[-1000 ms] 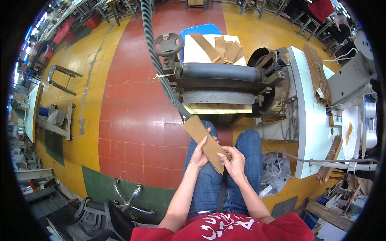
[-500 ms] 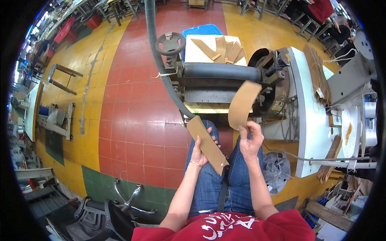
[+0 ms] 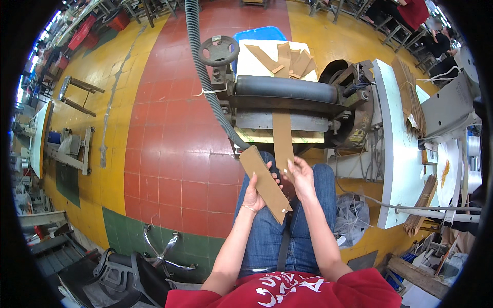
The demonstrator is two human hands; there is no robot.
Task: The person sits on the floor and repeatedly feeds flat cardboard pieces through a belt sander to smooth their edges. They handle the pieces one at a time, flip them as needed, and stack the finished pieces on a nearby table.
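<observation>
My left hand (image 3: pixel 255 193) grips a stack of long brown leather-like strips (image 3: pixel 265 183) tilted over my lap. My right hand (image 3: pixel 300 177) holds the near end of a single brown strip (image 3: pixel 283 138) that lies flat and runs up under the black roller (image 3: pixel 285 89) of the machine in front of me. More brown strips (image 3: pixel 285 59) lie fanned on the pale board (image 3: pixel 251 64) behind the roller. I sit with blue jeans on my knees.
A grey ribbed hose (image 3: pixel 205 77) curves down past a black handwheel (image 3: pixel 219 50). A white workbench (image 3: pixel 393 154) with stacked brown pieces (image 3: pixel 410 97) stands to the right. A person in red (image 3: pixel 405 10) sits far back. A metal chair base (image 3: pixel 164 251) is at lower left.
My right hand lifted one strip off the stack, swung it up and has laid it flat into the machine under the roller. The left hand still holds the stack.
</observation>
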